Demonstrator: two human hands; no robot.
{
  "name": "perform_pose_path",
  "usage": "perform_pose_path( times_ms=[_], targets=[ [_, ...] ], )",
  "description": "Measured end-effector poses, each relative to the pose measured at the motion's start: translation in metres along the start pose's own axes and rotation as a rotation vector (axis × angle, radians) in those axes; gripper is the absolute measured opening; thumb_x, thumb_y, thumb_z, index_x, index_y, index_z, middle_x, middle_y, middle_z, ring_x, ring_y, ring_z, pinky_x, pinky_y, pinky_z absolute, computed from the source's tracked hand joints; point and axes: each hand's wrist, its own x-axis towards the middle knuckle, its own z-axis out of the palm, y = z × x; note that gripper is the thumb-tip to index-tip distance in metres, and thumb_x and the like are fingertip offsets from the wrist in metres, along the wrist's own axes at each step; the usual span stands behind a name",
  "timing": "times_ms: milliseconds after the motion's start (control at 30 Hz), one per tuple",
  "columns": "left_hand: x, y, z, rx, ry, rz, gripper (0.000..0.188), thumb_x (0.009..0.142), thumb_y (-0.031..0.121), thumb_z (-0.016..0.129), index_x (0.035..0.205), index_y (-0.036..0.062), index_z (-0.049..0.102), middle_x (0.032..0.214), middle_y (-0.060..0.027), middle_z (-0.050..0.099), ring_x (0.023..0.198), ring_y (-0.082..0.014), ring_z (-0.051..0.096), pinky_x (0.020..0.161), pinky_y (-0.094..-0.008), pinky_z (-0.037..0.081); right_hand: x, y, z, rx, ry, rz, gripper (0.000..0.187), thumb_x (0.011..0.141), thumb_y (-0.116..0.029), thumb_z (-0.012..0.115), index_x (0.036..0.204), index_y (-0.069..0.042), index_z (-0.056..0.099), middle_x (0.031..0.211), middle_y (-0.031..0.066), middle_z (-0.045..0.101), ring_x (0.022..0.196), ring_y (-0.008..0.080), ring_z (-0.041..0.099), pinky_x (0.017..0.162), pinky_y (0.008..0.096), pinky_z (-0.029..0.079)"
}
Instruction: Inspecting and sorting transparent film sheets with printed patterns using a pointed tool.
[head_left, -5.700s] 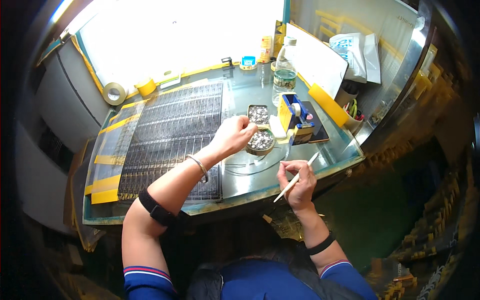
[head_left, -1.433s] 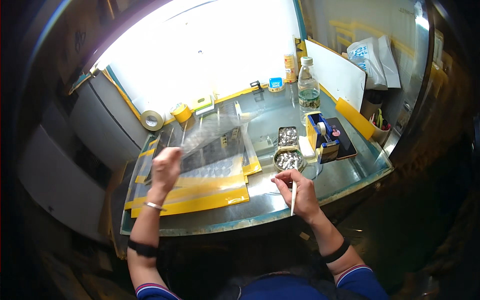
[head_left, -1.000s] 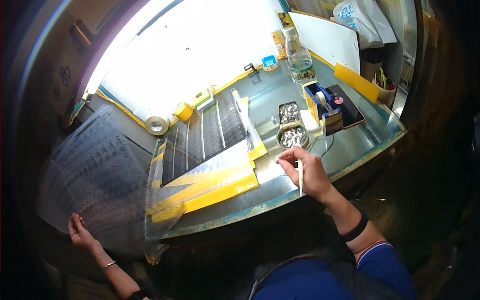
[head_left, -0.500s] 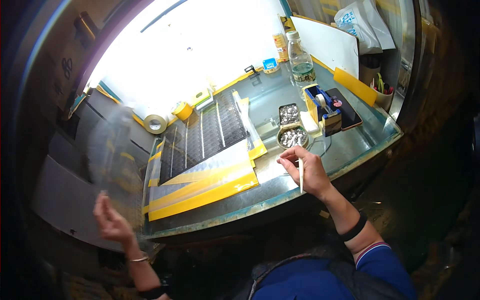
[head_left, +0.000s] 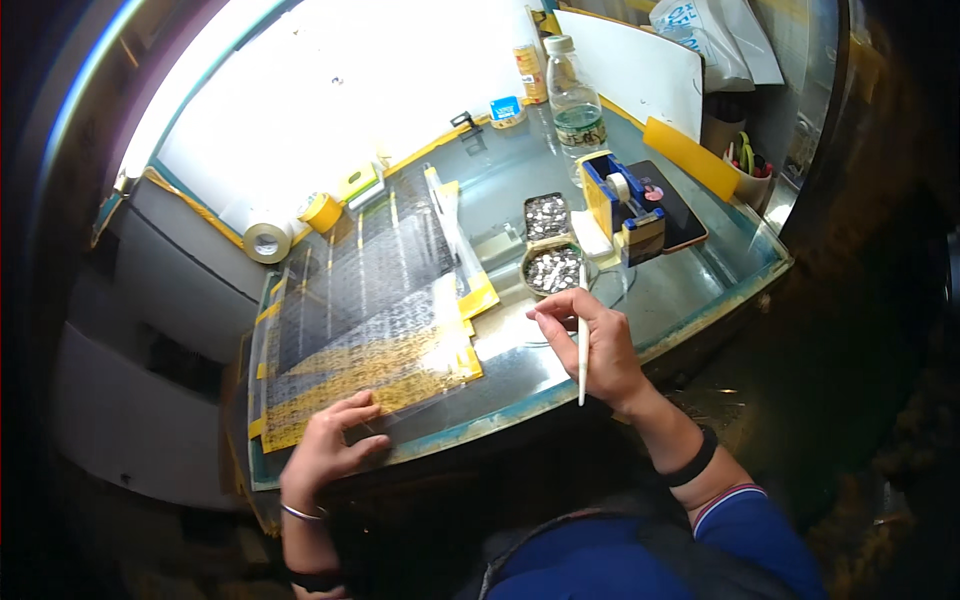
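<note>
My left hand [head_left: 335,440] is at the table's near left edge, fingers and thumb around the near edge of a clear plastic sheet [head_left: 345,375] with rows of fine marks. The sheet lies over a dark gridded panel [head_left: 405,235] and a yellow-edged clear sheet [head_left: 480,297]. My right hand [head_left: 600,350] is closed around a slim white stick [head_left: 583,365], thumb and forefinger curled toward each other. Just beyond it stand a round tin [head_left: 553,272] and a rectangular tin [head_left: 546,217], both filled with small pale and dark pieces.
A blue tape dispenser [head_left: 625,205] stands beside a dark phone [head_left: 665,205]. Behind are a clear bottle [head_left: 577,115] and a blue-lidded box [head_left: 507,110]. Tape rolls [head_left: 267,242] line the back left. A pen cup [head_left: 752,185] stands far right. The glass table has a raised rim [head_left: 520,412].
My left hand has swung right and brought the clear sheet from the air at the left down over the gridded panel. My right hand keeps the white stick, nearly still.
</note>
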Motion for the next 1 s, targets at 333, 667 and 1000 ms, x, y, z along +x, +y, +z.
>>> perform_pose_path(
  times_ms=[333,667,1000],
  targets=[
    [0.196,0.099,0.035,0.474,0.168,0.708,0.074,0.079,-0.007,0.056,0.147,0.0183,0.037,0.132,-0.0213,0.051,0.115,-0.0363,0.057,0.097,-0.0423,0.048,-0.006,0.0,-0.004,-0.013,0.202,-0.177,0.011,0.086,0.004,0.063,0.096,-0.001,0.061,0.092,0.014,0.071,0.082,0.0225,0.071,0.073,0.0306,0.057],
    [0.254,0.116,0.06,0.5,0.122,0.805,0.053,0.085,0.004,0.055,0.134,0.0231,0.053,0.131,-0.0181,0.051,0.115,-0.0307,0.056,0.098,-0.0393,0.045,-0.007,0.003,-0.004,-0.018,0.178,-0.244,0.013,0.085,0.006,0.063,0.096,0.0,0.059,0.091,0.015,0.071,0.081,0.0231,0.071,0.071,0.0303,0.058],
    [0.215,0.138,0.039,0.403,-0.092,0.924,0.043,0.057,0.015,0.074,0.097,0.0038,0.062,0.097,-0.0118,0.062,0.106,-0.0283,0.057,0.098,-0.0381,0.043,-0.008,0.002,-0.006,0.014,0.229,-0.458,0.018,0.083,0.007,0.064,0.096,-0.001,0.056,0.093,0.0156,0.07,0.083,0.026,0.07,0.074,0.0328,0.057]
  ],
)
